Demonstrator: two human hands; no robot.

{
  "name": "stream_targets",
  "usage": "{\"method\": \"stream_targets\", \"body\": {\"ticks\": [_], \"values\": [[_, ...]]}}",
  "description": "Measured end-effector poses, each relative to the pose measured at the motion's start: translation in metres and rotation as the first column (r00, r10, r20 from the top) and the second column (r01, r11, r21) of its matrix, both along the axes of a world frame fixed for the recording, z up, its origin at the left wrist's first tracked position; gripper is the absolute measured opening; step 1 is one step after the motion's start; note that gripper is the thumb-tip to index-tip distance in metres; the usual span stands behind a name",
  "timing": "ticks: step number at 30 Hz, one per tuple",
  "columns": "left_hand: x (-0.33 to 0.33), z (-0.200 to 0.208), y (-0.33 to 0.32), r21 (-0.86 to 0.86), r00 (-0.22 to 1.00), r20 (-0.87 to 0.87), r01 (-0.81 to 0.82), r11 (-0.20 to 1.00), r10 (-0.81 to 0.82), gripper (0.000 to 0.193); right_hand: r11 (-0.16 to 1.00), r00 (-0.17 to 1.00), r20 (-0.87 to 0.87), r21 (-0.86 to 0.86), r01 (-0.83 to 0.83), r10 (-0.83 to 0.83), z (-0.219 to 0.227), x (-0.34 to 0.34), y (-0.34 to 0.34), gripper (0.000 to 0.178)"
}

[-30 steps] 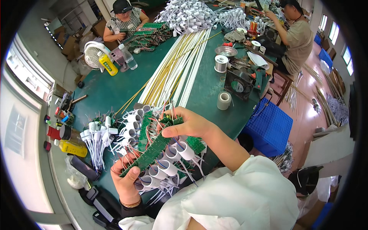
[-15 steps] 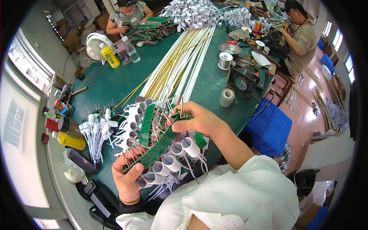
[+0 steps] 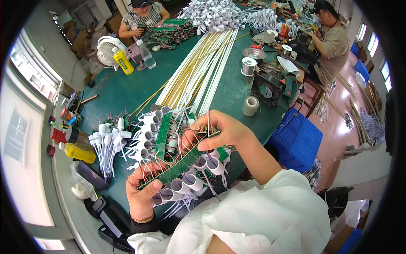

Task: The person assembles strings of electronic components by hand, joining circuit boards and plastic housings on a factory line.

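Observation:
A long green circuit board strip (image 3: 179,164) is held up in front of me, slanting from lower left to upper right. My left hand (image 3: 144,188) grips its lower left end, thumb on the near face. At the upper right end my right hand (image 3: 222,133) pinches it between thumb and fingers. Red and white wires run from the strip's far side. Below it hang several white plastic tubes (image 3: 193,182) with blue and red wires inside. Behind it, a second green circuit board (image 3: 163,135) lies over a row of white tubes (image 3: 146,139).
Bundled white-capped cables (image 3: 105,142) lie at left near a yellow bottle (image 3: 78,153). Long white and yellow rods (image 3: 192,74) stretch away across the green table (image 3: 122,91). A spool (image 3: 250,106) and a black fan (image 3: 267,86) stand at right, beyond them a blue crate (image 3: 296,137). Two people sit at the far side.
The strip's right end has shifted slightly right and down with my right hand, so it lies a little flatter. Both hands keep hold of it.

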State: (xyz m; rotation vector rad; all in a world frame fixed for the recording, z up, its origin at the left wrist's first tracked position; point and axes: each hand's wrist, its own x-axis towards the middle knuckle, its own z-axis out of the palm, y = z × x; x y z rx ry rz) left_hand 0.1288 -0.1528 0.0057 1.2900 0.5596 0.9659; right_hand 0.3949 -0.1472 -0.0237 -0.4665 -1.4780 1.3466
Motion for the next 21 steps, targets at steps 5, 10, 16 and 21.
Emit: {"method": "stream_targets", "body": {"ticks": [5, 10, 16, 21], "values": [[0.000, 0.000, 0.001, -0.013, 1.000, 0.005, 0.013, 1.000, -0.013, 0.038, 0.988, 0.999, -0.028, 0.151, 0.024, -0.020, 0.002, -0.003, 0.000, 0.028], [0.000, 0.001, 0.001, -0.002, 1.000, 0.010, 0.016, 1.000, -0.016, 0.036, 0.979, 0.997, -0.037, 0.190, 0.080, -0.074, 0.013, -0.008, -0.011, 0.041], [0.000, -0.007, 0.002, 0.026, 0.997, -0.001, -0.076, 0.997, 0.076, 0.032, 0.944, 0.992, 0.035, -0.305, 0.128, -0.123, 0.010, -0.001, -0.007, 0.032], [0.007, 0.000, -0.004, 0.113, 0.998, 0.009, -0.057, 0.992, 0.056, 0.028, 0.979, 0.989, 0.108, -0.166, 0.114, -0.097, 0.005, 0.005, -0.008, 0.027]]}}
